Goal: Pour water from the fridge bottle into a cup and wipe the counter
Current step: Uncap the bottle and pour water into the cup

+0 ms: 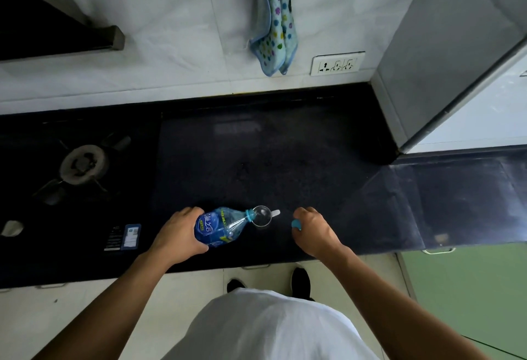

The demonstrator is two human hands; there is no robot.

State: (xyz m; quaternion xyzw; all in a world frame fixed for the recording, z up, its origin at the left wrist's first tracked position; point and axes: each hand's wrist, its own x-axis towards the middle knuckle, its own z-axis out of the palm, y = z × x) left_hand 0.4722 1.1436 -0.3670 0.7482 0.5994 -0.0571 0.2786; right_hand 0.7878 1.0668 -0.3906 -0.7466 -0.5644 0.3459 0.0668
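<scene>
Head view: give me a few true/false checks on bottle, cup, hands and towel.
The left hand holds the bottle tilted, its mouth at the cup. True.
The right hand is empty. False: it grips a blue cap.
The towel lies on the counter. False: it hangs on the wall.
The burner sits on the left hand's side of the cup. True.

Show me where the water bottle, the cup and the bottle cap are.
water bottle (209, 227), head view, on its blue label.
clear cup (262, 215), head view, on its open top.
blue bottle cap (296, 224), head view, on its exposed edge.
</scene>
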